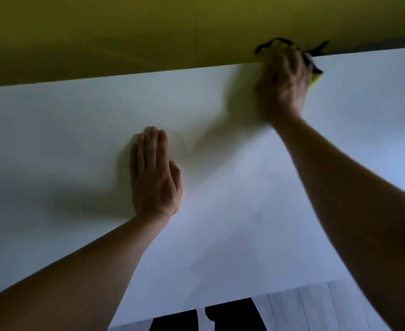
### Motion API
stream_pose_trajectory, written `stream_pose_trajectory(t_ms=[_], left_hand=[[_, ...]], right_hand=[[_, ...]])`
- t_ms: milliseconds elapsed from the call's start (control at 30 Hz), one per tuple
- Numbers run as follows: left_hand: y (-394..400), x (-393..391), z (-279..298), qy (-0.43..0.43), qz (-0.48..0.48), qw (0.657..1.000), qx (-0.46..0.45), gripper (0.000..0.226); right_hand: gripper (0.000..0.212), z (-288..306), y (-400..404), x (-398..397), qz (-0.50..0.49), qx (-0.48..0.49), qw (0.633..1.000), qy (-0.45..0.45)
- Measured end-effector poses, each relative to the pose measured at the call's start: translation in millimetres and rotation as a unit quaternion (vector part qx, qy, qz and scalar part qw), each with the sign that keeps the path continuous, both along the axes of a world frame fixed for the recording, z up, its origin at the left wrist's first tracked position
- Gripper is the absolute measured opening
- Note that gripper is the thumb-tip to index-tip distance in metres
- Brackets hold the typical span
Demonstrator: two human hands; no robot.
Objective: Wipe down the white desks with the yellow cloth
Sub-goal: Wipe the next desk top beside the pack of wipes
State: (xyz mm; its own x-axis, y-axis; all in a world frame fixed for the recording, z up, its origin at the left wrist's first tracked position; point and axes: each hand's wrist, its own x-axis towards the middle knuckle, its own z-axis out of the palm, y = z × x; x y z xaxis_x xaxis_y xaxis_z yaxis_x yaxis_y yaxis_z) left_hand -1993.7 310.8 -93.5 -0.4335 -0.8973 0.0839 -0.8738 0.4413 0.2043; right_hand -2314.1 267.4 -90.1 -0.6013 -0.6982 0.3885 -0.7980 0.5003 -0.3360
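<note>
- We judge the soft yellow cloth point(316, 78) light, limp and bunchable; best held wadded under the palm, since loose edges would drag.
- Only a bright yellow corner shows, with a dark trim or cord beside it, at the far edge of the smooth white worktop point(220, 199), against the yellow wall panel point(125, 32).
- Right hand point(283, 83) blurred; its grip appears curled over the cloth.
- Left hand point(154, 174) flat, fingers straight, pressing mid-worktop, well apart from the cloth.

No text, label, brand, number or sign can be read anywhere here; the tabletop point(220, 187) and the yellow panel point(125, 32) behind it are plain.
</note>
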Motion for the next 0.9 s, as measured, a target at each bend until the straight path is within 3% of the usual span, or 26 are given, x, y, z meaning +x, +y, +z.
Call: stream_pose_trajectory(t_ms=[100, 167, 233, 367, 567, 900], left_hand=[[1.2, 0.5, -1.4, 0.001, 0.002, 1.000, -0.003, 0.065], [0.8, 0.3, -1.6, 0.004, 0.000, 1.000, -0.003, 0.065], [1.9, -0.5, -0.8, 0.006, -0.003, 1.000, 0.000, 0.065], [3.2, 0.9, -1.2, 0.028, -0.007, 1.000, -0.007, 0.063], [3.8, 1.3, -6.8, 0.061, -0.020, 0.997, -0.039, 0.059], [11.7, -4.6, -2.2, 0.034, -0.013, 0.998, -0.049, 0.052]], right_hand=[[0.045, 0.5, 6.9, -14.1, -0.086, 0.028, 0.994, -0.055], [0.042, 0.9, 3.6, 5.0, -0.115, 0.005, 0.993, -0.035], [0.041, 1.9, 2.1, 39.2, -0.058, -0.056, 0.997, 0.012], [0.050, 6.3, 33.1, 141.1, 0.146, -0.016, 0.987, -0.068], [0.050, 10.3, 105.8, 150.3, 0.197, 0.074, 0.975, -0.078], [0.049, 14.6, 254.1, 161.6, 0.148, 0.073, 0.978, -0.124]])
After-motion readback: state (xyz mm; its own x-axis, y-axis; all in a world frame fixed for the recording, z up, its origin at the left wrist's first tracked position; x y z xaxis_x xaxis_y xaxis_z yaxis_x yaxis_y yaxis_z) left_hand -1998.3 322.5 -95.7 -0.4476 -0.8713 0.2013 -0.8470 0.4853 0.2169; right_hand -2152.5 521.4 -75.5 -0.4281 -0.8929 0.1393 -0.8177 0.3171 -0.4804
